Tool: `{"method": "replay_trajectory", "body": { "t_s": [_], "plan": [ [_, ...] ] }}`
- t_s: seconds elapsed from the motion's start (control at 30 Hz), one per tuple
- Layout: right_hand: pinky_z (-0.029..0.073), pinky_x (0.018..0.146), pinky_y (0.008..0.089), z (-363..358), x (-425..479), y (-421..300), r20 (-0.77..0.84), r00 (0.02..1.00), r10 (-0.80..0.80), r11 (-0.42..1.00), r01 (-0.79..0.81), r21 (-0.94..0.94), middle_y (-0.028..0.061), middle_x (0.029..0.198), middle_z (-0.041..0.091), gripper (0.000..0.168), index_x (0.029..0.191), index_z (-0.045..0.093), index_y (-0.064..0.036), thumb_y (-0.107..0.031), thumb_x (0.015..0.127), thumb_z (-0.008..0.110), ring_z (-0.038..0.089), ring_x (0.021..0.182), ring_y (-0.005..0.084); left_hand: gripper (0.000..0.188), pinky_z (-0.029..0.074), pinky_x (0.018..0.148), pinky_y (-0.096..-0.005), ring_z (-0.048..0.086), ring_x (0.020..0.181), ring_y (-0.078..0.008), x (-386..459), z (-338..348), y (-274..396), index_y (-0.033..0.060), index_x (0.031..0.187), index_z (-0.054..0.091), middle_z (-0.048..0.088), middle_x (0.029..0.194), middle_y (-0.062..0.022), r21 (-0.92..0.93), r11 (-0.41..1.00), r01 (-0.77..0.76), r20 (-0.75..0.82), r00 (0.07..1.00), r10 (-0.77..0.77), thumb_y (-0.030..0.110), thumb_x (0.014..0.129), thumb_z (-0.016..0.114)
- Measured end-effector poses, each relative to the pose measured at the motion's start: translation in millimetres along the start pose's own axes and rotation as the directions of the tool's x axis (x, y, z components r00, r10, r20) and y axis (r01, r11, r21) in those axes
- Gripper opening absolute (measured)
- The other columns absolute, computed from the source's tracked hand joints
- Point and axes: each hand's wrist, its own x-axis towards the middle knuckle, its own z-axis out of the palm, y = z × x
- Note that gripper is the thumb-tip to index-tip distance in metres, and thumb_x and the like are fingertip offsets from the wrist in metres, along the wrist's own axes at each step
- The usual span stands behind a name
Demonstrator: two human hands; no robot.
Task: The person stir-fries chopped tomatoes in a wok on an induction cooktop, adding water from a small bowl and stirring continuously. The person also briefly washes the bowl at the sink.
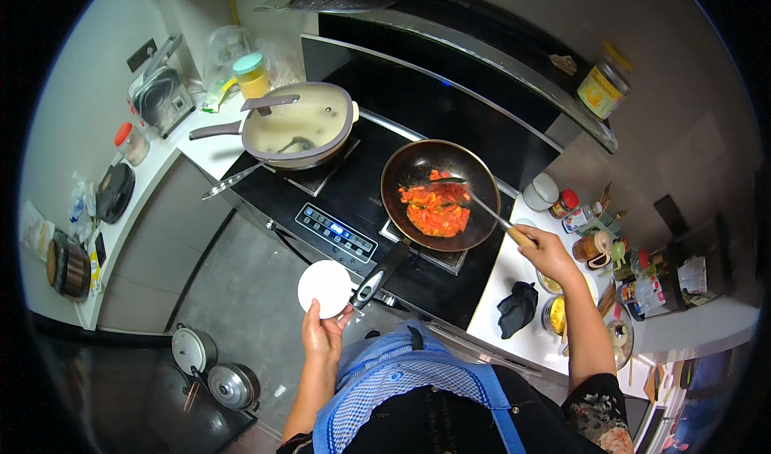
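Observation:
My right hand (pixel 547 254) grips the wooden handle of a metal spatula (pixel 495 214), whose head rests in chopped tomatoes (pixel 438 216). These lie in a dark frying pan (pixel 394 183) on the right burner of a black glass cooktop (pixel 265 192). My left hand (pixel 324 333) holds a small white round dish (pixel 325 288) in front of the cooktop, beside the pan's black handle (pixel 376 276). To the left, a cream pan (pixel 301 159) with a glass lid (pixel 310 123) covers the other burner; a metal utensil handle (pixel 232 182) sticks out beside it.
On the right counter (pixel 491 309) lie a black cloth (pixel 518 309), a container of yellow food (pixel 558 315) and several seasoning jars (pixel 593 246). A toaster (pixel 161 102) and a red-lidded jar (pixel 131 144) stand at left. Lidded pots (pixel 232 385) sit low at left. The range hood (pixel 470 50) hangs beyond.

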Motion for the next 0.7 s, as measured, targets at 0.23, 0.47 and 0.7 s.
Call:
{"method": "replay_trajectory", "body": {
  "t_s": [0.23, 0.47, 0.7],
  "plan": [
    [0.047, 0.075, 0.0271, -4, -30, 6, 0.152, 0.967, 0.203, 0.969, -0.220, 0.109, 0.0080, 0.093, 0.063, 0.040, 0.122, 0.056, -0.006, -0.004, 0.082, 0.061, 0.058, 0.082, 0.0147, 0.047, 0.049, 0.081, -0.0457, 0.062, 0.086, -0.0316, 6, -2, -4, 0.0004, 0.126, 0.040, 0.060, 0.109, -0.0185, 0.043, 0.999, 0.033, 0.021, 0.999, -0.034, 0.033, 0.093, 0.045],
    [0.047, 0.078, 0.0282, 0, -28, -7, 0.089, 0.994, 0.055, 0.998, -0.054, -0.015, 0.0107, 0.095, 0.064, 0.041, 0.121, 0.057, -0.004, -0.006, 0.080, 0.064, 0.058, 0.082, 0.0160, 0.046, 0.049, 0.081, -0.0455, 0.062, 0.084, -0.0314, 10, -2, -1, 0.0006, 0.125, 0.042, 0.060, 0.107, -0.0183, 0.026, 1.000, 0.016, 0.014, 1.000, -0.017, 0.034, 0.093, 0.046],
    [0.047, 0.082, 0.0302, -25, -34, -27, 0.155, 0.987, 0.053, 0.992, -0.034, -0.120, 0.0150, 0.102, 0.064, 0.042, 0.119, 0.057, -0.004, -0.006, 0.078, 0.064, 0.061, 0.087, 0.0217, 0.047, 0.050, 0.080, -0.0455, 0.062, 0.085, -0.0328, 8, -7, 2, -0.0004, 0.125, 0.041, 0.060, 0.107, -0.0191, 0.018, 1.000, -0.003, -0.014, 1.000, 0.003, 0.033, 0.092, 0.047]
  ]
}}
